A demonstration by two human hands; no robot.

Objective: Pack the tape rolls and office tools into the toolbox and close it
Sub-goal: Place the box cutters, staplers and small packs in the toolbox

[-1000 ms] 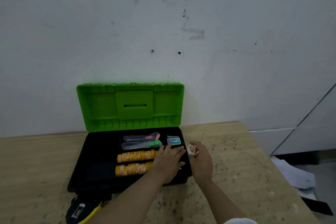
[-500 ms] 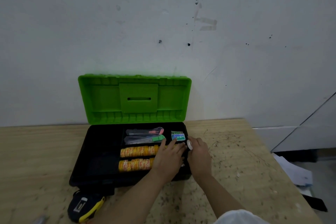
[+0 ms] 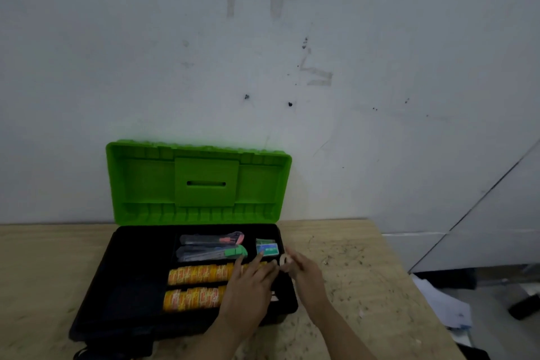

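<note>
While the right hand (image 3: 306,275) pinches a small white tape roll (image 3: 284,259) just over the right rim of the toolbox (image 3: 131,295), the left hand (image 3: 248,286) lies flat, fingers straight, on the orange tape rows (image 3: 198,272). The roll should clear the rim and seat beside them; the box's left half offers room, and the lid (image 3: 198,184) stands upright behind.

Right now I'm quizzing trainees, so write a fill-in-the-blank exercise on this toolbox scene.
The lid is coloured ___.
The white roll sits in the ___ hand.
The orange rolls lie in ___ rows.
Missing words: green, right, two.
</note>
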